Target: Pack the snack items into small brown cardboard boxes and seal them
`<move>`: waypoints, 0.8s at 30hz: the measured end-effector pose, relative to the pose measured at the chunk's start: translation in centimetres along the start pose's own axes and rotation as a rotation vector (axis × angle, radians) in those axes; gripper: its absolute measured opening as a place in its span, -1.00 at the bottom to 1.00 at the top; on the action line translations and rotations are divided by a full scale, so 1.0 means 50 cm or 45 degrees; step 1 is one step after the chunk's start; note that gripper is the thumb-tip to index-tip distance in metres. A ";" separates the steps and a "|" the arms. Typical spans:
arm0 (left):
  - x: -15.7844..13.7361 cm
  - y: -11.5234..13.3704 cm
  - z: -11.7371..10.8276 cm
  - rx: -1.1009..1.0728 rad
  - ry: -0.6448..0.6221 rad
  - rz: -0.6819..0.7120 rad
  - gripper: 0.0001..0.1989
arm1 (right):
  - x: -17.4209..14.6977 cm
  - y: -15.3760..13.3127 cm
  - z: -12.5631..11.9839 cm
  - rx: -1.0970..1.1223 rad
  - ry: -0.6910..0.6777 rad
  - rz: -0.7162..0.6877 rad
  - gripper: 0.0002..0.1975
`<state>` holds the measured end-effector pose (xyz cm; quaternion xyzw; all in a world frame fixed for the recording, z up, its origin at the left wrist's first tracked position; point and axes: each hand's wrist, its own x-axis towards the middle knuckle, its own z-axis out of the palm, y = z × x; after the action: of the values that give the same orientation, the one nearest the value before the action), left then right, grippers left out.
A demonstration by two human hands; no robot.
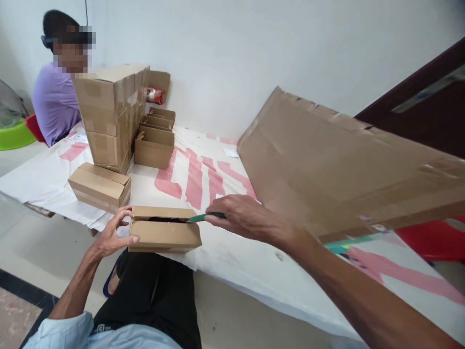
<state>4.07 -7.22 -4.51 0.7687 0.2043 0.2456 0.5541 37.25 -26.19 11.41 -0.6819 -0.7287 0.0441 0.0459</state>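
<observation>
A small cardboard box (165, 236) lies at the table's near edge, its two top flaps parted along a dark slit. My left hand (112, 232) grips the box's left end, thumb on the front flap and fingers on the far side. In my right hand (234, 213) is a green-handled knife (203, 217), held with fingers closed round the handle. Its tip meets the right end of the slit; the blade itself is hard to make out. What lies inside the box is hidden.
Another small closed carton (100, 186) sits behind on the left. Stacked taped boxes (105, 111) stand farther back, beside open cartons (154, 148) and a red packet (154, 95). A large cardboard sheet (327, 165) leans at right. A person in purple (56, 99) sits far left.
</observation>
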 end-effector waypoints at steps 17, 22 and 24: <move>0.015 0.052 -0.040 0.262 -0.152 -0.045 -0.13 | -0.264 0.172 0.428 0.399 0.692 0.596 -0.54; 0.018 0.059 -0.041 0.236 -0.171 -0.119 -0.08 | -0.136 0.040 0.313 0.370 0.906 0.183 -0.68; 0.018 0.061 -0.041 0.226 -0.170 -0.127 -0.07 | -0.084 -0.019 0.281 0.330 0.879 0.027 -0.59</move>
<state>3.70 -6.08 -0.90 0.8181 0.2260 0.1469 0.5079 34.81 -30.46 -2.42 -0.6528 -0.6514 -0.0962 0.3744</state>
